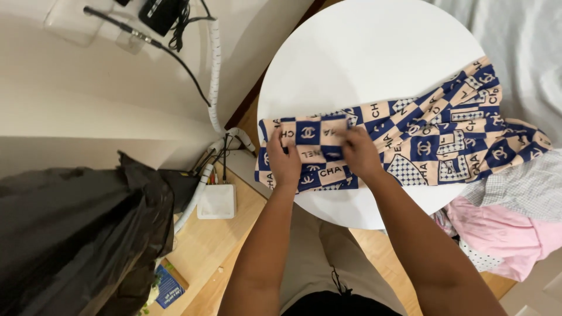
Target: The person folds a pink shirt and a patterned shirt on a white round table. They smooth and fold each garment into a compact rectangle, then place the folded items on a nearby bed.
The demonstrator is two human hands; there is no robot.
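Note:
A navy and peach checked cloth (433, 131) lies stretched across the round white table (363, 52), its far end trailing off to the right. My left hand (283, 161) pinches the cloth's near left end, fingers curled over a folded flap. My right hand (360, 153) presses and grips the same folded part just to the right. Both hands rest on the cloth near the table's front left edge.
A pile of pink and grey checked clothes (509, 205) lies at the right. A black plastic bag (76, 228) fills the lower left. A white box (216, 202) and cables (213, 76) sit on the wooden floor (216, 251) by the wall.

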